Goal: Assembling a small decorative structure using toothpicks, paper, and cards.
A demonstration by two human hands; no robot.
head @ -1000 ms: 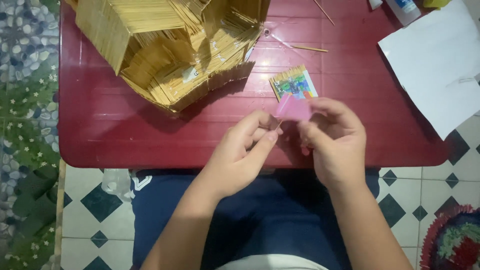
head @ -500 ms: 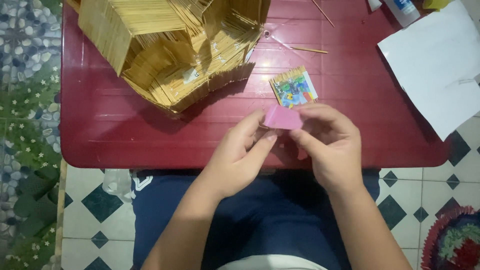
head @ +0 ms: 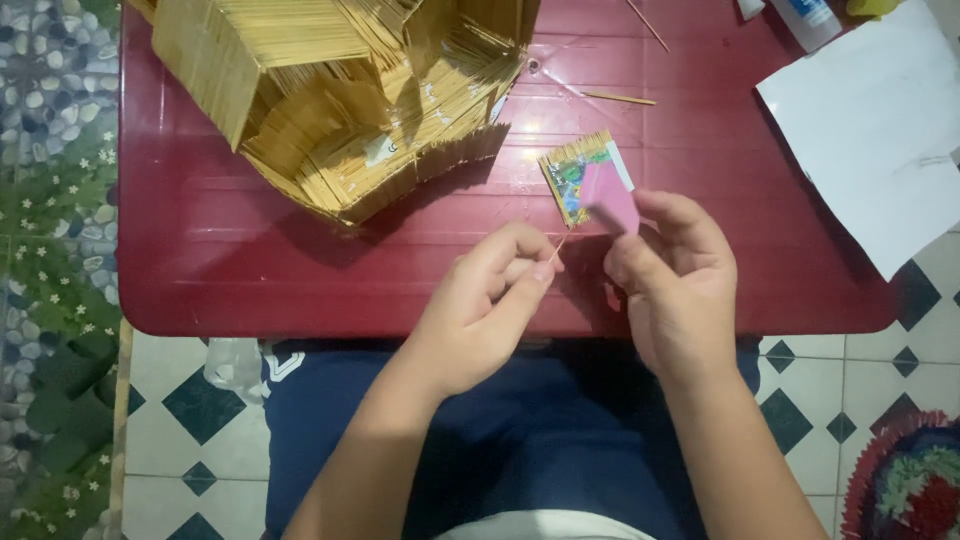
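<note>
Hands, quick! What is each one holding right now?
Left hand: fingers pinched shut on a thin wooden stick.
Right hand: closed on a small pink packet, held over the red table.

Dark red plastic table (head: pixel 250 260), glossy, grooved top, rounded corners, standing on tiled floor (head: pixel 185 400) with white and dark green diamond pattern. On table, far left: big model house of thin sticks (head: pixel 330 100), tilted. Right side: white paper sheet (head: pixel 870 130), overhanging table edge. Far edge, right: white glue bottle (head: pixel 805 18), partly cut off by frame. Loose thin sticks (head: pixel 618 97) near middle, beyond small stick panel (head: pixel 575 175) with colourful picture.
</note>
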